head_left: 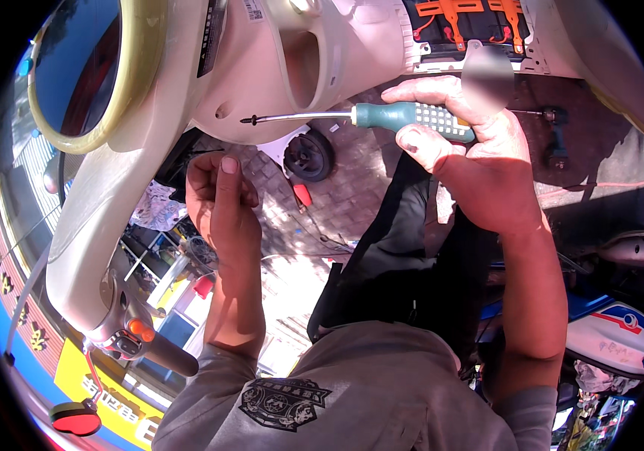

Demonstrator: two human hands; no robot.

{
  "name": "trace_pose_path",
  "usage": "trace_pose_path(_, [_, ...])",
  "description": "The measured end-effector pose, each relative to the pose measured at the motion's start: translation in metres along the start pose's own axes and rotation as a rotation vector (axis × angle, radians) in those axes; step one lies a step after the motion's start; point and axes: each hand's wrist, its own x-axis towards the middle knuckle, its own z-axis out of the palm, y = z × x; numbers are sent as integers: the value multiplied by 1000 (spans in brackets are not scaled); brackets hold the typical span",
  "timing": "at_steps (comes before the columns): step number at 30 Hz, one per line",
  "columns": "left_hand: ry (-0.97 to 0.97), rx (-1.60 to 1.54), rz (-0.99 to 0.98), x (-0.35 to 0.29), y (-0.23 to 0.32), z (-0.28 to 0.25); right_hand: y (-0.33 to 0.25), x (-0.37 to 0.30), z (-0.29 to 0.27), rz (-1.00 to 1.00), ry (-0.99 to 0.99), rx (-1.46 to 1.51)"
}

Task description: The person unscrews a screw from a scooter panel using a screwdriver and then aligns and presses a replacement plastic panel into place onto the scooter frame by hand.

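Note:
In my right hand (491, 161) lies a screwdriver (382, 115) with a green handle with pale raised squares and a long metal shaft. Its dark tip points left, close to a small hole (222, 111) in the pale scooter body panel (254, 83). Whether the tip touches the panel, I cannot tell. My left hand (224, 199) is held below the tip, fingers curled in and thumb laid over them. Anything inside those fingers is hidden.
The scooter's handlebar (171, 353) extends at lower left. Orange straps (450, 9) cross a dark compartment at the top. On the paving are a small black wheel (309, 155) and a cordless drill (556, 139). A white-and-blue scooter (611, 338) stands at right.

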Motion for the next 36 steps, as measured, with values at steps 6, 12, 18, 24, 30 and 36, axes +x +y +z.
trace_pose_path(6, [5,314,114,35,0,10,-3,32,11,-34,-17,-114])
trace_pose_path(12, [-49,338,15,37,10,12,-5,52,14,-121,-51,-282])
trace_pose_path(18, [-80,286,-63,40,18,11,-5,60,18,-232,-66,-372])
trace_pose_path(24, [-80,326,-73,40,16,8,-14,64,19,-286,-76,-425])
trace_pose_path(30, [-106,327,-97,41,19,9,-22,67,25,-348,-65,-532])
trace_pose_path(36, [-111,334,-104,42,22,10,-41,74,24,-232,-140,-575])
